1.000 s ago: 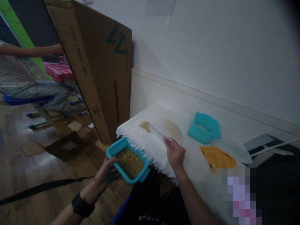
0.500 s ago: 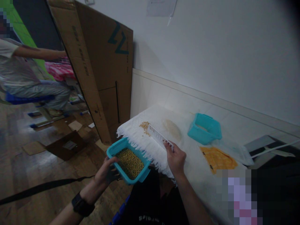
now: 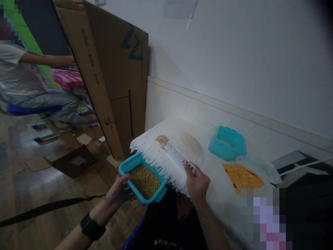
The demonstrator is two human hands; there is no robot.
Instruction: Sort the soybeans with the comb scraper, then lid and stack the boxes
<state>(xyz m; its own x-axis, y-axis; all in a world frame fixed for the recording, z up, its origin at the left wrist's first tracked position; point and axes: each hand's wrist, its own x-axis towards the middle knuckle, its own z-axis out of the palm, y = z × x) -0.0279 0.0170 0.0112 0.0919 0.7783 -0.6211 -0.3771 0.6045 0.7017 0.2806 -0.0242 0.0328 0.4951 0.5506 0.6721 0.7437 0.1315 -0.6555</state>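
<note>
My left hand (image 3: 122,189) is closed on the left rim of a turquoise plastic box (image 3: 127,166) held beside the table edge, tilted slightly. Inside it lie many yellow-green beans (image 3: 145,182). Between the fingers of my right hand (image 3: 197,182) is a long white slotted plastic piece (image 3: 179,155), held low over a white fringed cloth (image 3: 151,140). Its far end is beside a small heap of pale beans (image 3: 161,140) on the cloth. Farther right on the cloth is a flat cream-coloured patch of fine grains (image 3: 191,143).
A second turquoise box (image 3: 226,152) and an orange cloth (image 3: 243,177) are on the table to the right, beside clear plastic. A tall cardboard box (image 3: 117,76) stands at the left. Beyond it a person (image 3: 23,76) sits. An opened carton (image 3: 75,161) lies on the floor.
My right hand has drawn the white slotted piece slightly right and towards me, away from the pale beans. The left hand and its box have hardly moved.
</note>
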